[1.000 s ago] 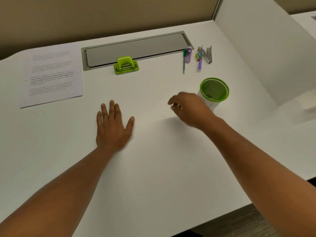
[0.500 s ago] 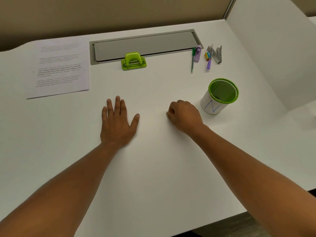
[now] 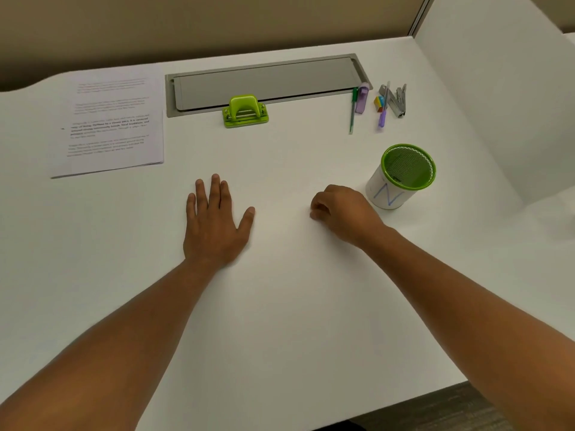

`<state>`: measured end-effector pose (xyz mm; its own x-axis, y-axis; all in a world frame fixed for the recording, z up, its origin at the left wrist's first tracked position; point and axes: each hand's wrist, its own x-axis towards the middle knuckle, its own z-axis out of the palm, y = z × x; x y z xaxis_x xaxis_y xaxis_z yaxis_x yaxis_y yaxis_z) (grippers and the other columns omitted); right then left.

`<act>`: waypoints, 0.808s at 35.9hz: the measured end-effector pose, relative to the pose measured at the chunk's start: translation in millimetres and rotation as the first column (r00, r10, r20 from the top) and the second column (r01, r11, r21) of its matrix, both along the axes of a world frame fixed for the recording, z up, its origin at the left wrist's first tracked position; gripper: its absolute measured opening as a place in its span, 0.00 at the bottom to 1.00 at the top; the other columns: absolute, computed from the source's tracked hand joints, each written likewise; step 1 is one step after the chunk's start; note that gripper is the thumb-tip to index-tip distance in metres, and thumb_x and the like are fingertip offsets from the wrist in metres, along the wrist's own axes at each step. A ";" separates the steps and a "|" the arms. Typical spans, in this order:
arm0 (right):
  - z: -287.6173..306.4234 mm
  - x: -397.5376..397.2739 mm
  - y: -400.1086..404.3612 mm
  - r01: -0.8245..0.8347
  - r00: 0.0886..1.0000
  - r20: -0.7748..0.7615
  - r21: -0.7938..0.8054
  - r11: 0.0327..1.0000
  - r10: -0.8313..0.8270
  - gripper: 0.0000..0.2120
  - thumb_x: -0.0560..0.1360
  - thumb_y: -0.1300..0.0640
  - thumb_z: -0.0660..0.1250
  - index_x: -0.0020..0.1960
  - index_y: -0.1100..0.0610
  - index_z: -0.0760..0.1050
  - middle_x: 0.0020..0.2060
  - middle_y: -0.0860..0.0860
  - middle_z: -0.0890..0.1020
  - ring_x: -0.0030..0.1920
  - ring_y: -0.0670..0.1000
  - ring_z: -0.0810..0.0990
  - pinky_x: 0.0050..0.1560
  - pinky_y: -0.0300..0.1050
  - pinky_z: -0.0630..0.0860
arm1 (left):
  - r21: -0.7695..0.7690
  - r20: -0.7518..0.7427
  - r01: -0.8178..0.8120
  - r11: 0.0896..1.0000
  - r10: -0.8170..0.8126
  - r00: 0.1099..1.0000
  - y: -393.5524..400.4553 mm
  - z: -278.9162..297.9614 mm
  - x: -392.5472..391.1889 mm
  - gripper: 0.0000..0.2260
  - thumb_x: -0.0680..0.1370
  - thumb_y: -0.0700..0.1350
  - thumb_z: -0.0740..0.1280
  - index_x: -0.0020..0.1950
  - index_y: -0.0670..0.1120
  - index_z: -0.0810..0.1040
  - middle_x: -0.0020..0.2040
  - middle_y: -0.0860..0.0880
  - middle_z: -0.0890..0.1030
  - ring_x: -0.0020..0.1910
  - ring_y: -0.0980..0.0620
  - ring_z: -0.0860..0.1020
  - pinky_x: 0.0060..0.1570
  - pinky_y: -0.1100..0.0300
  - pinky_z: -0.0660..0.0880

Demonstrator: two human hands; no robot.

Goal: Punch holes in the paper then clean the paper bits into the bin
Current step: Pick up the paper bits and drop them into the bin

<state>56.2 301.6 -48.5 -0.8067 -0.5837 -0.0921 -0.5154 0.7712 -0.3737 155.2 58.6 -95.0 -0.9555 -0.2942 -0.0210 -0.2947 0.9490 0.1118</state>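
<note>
My left hand (image 3: 214, 225) lies flat on the white desk, palm down, fingers spread. My right hand (image 3: 342, 213) rests on the desk just left of the bin, its fingers curled together against the surface; whether it pinches paper bits I cannot tell. The bin (image 3: 401, 178) is a small white cup with a green mesh rim and a blue mark on its side. A green hole punch (image 3: 245, 112) sits at the back by the grey cable tray. A printed stack of paper (image 3: 112, 122) lies at the far left.
A grey recessed cable tray (image 3: 264, 85) runs along the back. Pens, a purple marker, sticky tabs and a stapler (image 3: 392, 98) lie at the back right. A white divider panel (image 3: 497, 88) rises on the right. The desk edge (image 3: 404, 402) runs at the lower right.
My right hand came down from the air near the bin onto the desk and curled its fingers. My left hand stayed flat. The view shifted slightly.
</note>
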 end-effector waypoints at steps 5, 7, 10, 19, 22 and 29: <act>-7.1 11.4 -7.1 0.051 0.991 -0.124 0.045 0.998 -0.045 0.05 0.77 0.60 0.64 0.45 0.60 0.76 0.41 0.56 0.78 0.41 0.58 0.76 0.38 0.53 0.76 | -0.001 0.001 -0.001 1.000 0.001 1.000 1.1 1.9 -0.4 0.37 0.80 0.66 0.43 0.81 0.43 0.51 0.82 0.46 0.48 0.80 0.43 0.45 0.78 0.46 0.45; -8.4 16.1 -9.6 0.065 0.983 -0.177 0.083 0.994 -0.049 0.05 0.77 0.61 0.63 0.45 0.62 0.75 0.40 0.57 0.78 0.40 0.59 0.75 0.36 0.52 0.74 | 0.001 0.005 0.000 1.000 0.000 1.000 0.9 1.8 -0.2 0.36 0.80 0.66 0.43 0.81 0.43 0.50 0.82 0.46 0.47 0.80 0.43 0.44 0.78 0.46 0.44; -8.9 19.9 -12.3 0.087 0.972 -0.226 0.115 0.990 -0.059 0.05 0.78 0.62 0.63 0.44 0.62 0.74 0.40 0.59 0.77 0.39 0.60 0.75 0.34 0.49 0.65 | 0.005 0.008 -0.002 1.000 0.002 1.000 0.6 1.3 -0.5 0.37 0.80 0.66 0.43 0.81 0.43 0.50 0.82 0.46 0.47 0.80 0.43 0.43 0.78 0.46 0.44; 28.7 -1.1 -7.0 0.264 0.964 0.038 -0.010 0.964 -0.264 0.08 0.73 0.66 0.62 0.44 0.54 0.74 0.49 0.53 0.81 0.50 0.56 0.78 0.44 0.43 0.68 | 0.017 0.004 0.001 1.000 -0.001 1.000 1.0 2.1 0.6 0.37 0.80 0.66 0.43 0.81 0.43 0.49 0.82 0.47 0.46 0.80 0.44 0.42 0.78 0.46 0.44; 57.9 -8.9 4.8 0.332 0.943 0.061 -0.152 0.931 -0.327 0.07 0.75 0.64 0.64 0.43 0.54 0.76 0.45 0.50 0.82 0.46 0.52 0.77 0.40 0.38 0.63 | 0.021 -0.001 0.000 1.000 0.000 1.000 1.5 1.5 1.0 0.36 0.80 0.66 0.44 0.81 0.43 0.50 0.82 0.47 0.47 0.80 0.44 0.43 0.78 0.46 0.44; 112.1 -26.6 55.2 0.499 0.859 0.077 -0.347 0.794 -0.507 0.07 0.77 0.54 0.65 0.47 0.55 0.80 0.40 0.48 0.78 0.43 0.48 0.75 0.41 0.39 0.68 | 0.027 -0.004 0.003 1.000 -0.003 1.000 1.0 1.0 0.2 0.37 0.80 0.66 0.44 0.81 0.43 0.50 0.82 0.46 0.48 0.80 0.43 0.43 0.78 0.46 0.44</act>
<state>29.6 356.8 63.5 -0.9948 -0.0856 0.0546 -0.1003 0.7476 -0.6565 155.4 59.6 -94.1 -0.9564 -0.2908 -0.0254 -0.2915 0.9464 0.1389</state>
